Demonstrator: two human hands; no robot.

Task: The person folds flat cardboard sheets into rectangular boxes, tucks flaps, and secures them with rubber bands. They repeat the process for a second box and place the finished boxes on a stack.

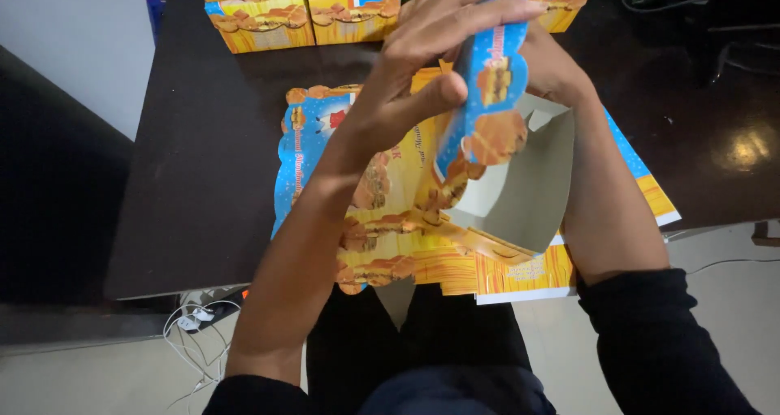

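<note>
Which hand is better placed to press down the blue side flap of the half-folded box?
Probably the left hand: its fingers and thumb already pinch the blue flap of the box. The right hand is mostly hidden behind the box, seemingly supporting its far side.

Both forearms are bare, with black sleeves pushed up and bunched near the elbows. The left hand and right hand wear no gloves, rings or watch. Dark trousers show below the arms, between the two sleeves.
</note>
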